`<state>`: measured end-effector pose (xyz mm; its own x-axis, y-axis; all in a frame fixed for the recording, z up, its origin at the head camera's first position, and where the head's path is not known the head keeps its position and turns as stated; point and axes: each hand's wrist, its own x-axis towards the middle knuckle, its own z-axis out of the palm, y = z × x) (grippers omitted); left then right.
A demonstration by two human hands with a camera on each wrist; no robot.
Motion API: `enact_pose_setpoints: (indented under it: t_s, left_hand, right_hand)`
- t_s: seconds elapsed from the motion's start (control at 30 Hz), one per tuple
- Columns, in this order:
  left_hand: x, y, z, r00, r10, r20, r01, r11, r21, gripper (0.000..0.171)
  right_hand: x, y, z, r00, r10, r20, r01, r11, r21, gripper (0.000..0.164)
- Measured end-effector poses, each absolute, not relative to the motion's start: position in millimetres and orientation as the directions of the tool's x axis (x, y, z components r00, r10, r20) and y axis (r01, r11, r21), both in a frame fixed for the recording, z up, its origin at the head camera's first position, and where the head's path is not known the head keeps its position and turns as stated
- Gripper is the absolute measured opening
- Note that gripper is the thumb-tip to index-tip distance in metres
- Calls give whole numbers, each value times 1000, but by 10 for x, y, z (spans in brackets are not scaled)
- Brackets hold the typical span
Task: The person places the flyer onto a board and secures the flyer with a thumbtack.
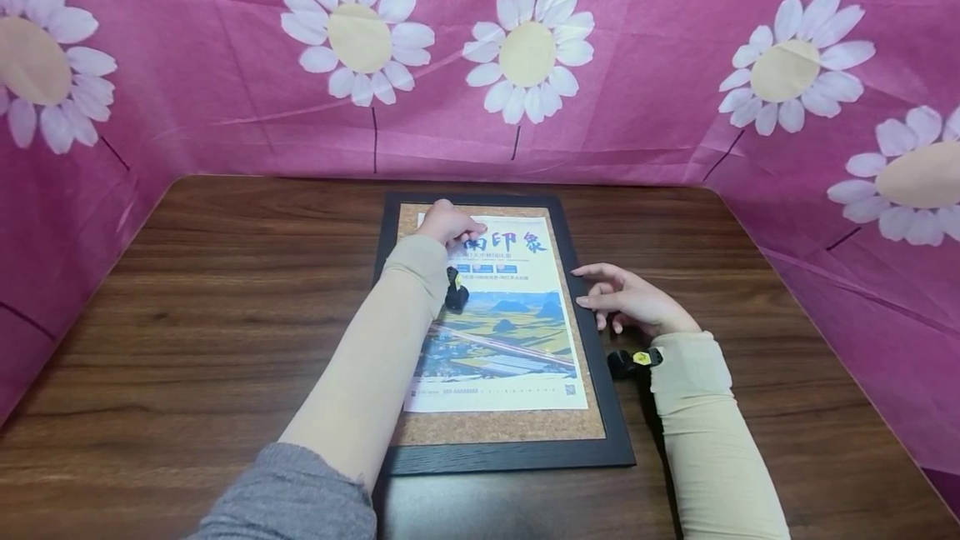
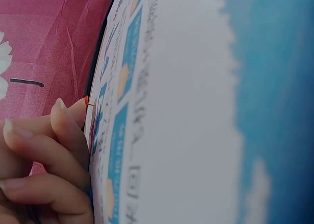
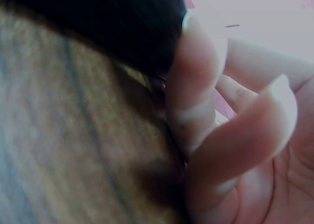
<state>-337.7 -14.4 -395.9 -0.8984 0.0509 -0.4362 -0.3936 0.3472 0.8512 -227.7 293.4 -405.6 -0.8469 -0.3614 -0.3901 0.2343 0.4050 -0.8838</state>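
A poster [image 1: 491, 307] with large brush lettering and a landscape lies on a black-framed cork board [image 1: 502, 427]. My left hand [image 1: 447, 223] is over the poster's upper left part, covering some lettering. In the left wrist view its fingertips pinch a small red pushpin [image 2: 87, 100], whose thin metal point stands out at the poster's surface; I cannot tell whether it has entered the cork. At the board's right side, my right hand [image 1: 633, 298] rests with fingers loosely bent, thumb and index tip against the black frame [image 1: 600, 373]. It holds nothing.
Beneath the board is a dark wooden table [image 1: 187, 340]. A pink cloth [image 1: 450, 140] printed with white daisies stands around the table's back and sides. Black wrist cameras sit on both wrists, the left one [image 1: 456, 292] over the poster.
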Motion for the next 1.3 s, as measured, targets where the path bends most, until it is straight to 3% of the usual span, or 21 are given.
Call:
enact_pose_setpoints:
  t_s: [0.37, 0.63, 0.9, 1.03, 1.13, 1.3]
  left_hand:
    - [-3346, -81, -3930, -905, 9, -426, -385, 411, 827, 21]
    - [-3281, -158, -3950, -906, 70, -417, -368, 354, 860, 18]
    - [-3298, -236, -3983, -916, 169, -364, -299, 315, 900, 32]
    - [-3289, -259, -4011, -910, 203, -361, -330, 171, 928, 33]
    - [-3241, -312, -4000, -909, 234, -345, -330, 100, 939, 43]
    - [-3173, -456, -3823, -926, 259, -273, -217, 225, 950, 52]
  right_hand:
    - [-2275, 2958, -4054, -846, -363, -389, 231, 407, -884, 59]
    - [-2257, 2934, -4059, -840, -379, -389, 233, 395, -889, 59]
    - [-2295, 2931, -4072, -845, -381, -375, 223, 387, -895, 59]
    - [-2306, 2962, -4082, -843, -378, -383, 231, 390, -892, 60]
    - [-2285, 2984, -4089, -854, -356, -378, 242, 371, -897, 59]
    - [-2260, 2977, -3980, -924, -257, -282, 211, 271, -939, 54]
